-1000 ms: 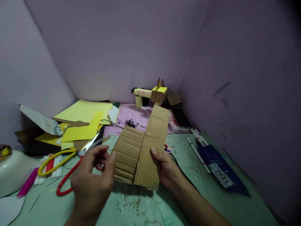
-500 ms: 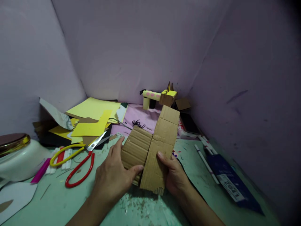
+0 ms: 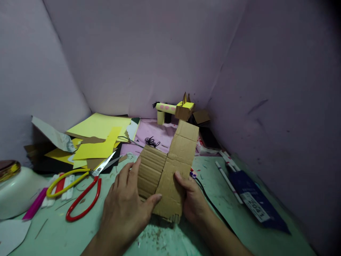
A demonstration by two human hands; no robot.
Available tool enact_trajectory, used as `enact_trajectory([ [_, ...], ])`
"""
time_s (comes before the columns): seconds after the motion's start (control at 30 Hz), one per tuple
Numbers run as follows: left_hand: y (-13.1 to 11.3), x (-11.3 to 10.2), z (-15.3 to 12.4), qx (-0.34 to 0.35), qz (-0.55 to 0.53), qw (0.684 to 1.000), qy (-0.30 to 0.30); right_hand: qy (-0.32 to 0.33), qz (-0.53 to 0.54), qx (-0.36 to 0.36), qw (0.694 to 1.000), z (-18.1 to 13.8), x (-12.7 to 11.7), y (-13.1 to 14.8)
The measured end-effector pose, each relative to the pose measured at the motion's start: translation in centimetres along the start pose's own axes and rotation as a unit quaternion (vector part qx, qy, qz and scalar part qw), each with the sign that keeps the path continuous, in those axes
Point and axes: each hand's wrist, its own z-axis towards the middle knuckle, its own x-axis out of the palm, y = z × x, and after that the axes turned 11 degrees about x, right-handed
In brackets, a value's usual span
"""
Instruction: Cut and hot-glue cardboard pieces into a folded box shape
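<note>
Two pieces of cardboard lie edge against edge between my hands, above the green tabletop. My right hand point(image 3: 194, 197) grips the long creased cardboard strip point(image 3: 179, 156), thumb on its face and fingers behind it. On its left side is a shorter ridged cardboard piece point(image 3: 151, 170). My left hand point(image 3: 129, 199) is closed round that piece's left edge, with the thumb across its lower part and touching the strip. Whether the two pieces are joined cannot be seen. Left of my left hand lie scissors point(image 3: 93, 175) with one yellow and one red handle, blades apart.
Yellow paper point(image 3: 96, 147) and black and brown scraps are heaped at the back left. A small paper animal figure point(image 3: 173, 108) stands at the back. To the right are a dark phone point(image 3: 210, 138), a blue packet point(image 3: 258, 199) and white sticks. Black string point(image 3: 151, 142) lies behind the cardboard.
The view has shifted slightly, so the surroundings appear a little further left. My left thumb now reaches slightly further over the seam; both hands keep their hold.
</note>
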Motion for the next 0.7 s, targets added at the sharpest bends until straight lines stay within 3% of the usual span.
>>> enact_trajectory([
  [0.23,-0.1,0.1,-0.1,-0.003,-0.011,1.0,0.01,0.028,-0.026,-0.042,0.998,-0.3,0.2,-0.1],
  [0.47,0.3,0.4,0.1,0.022,-0.027,0.999,0.012,-0.002,-0.029,-0.006,1.0,0.2,-0.3,0.0],
  [0.57,2.7,-1.0,0.7,0.009,-0.028,0.999,-0.034,-0.027,-0.012,-0.005,1.0,0.4,-0.6,0.4],
  [0.63,5.3,-2.6,0.9,-0.075,0.004,0.996,-0.047,-0.042,-0.003,-0.024,0.999,0.5,-0.7,0.8],
  [0.7,8.0,-4.1,0.6,-0.146,0.051,0.988,0.019,-0.054,0.003,-0.039,0.998,0.4,-0.7,1.1],
])
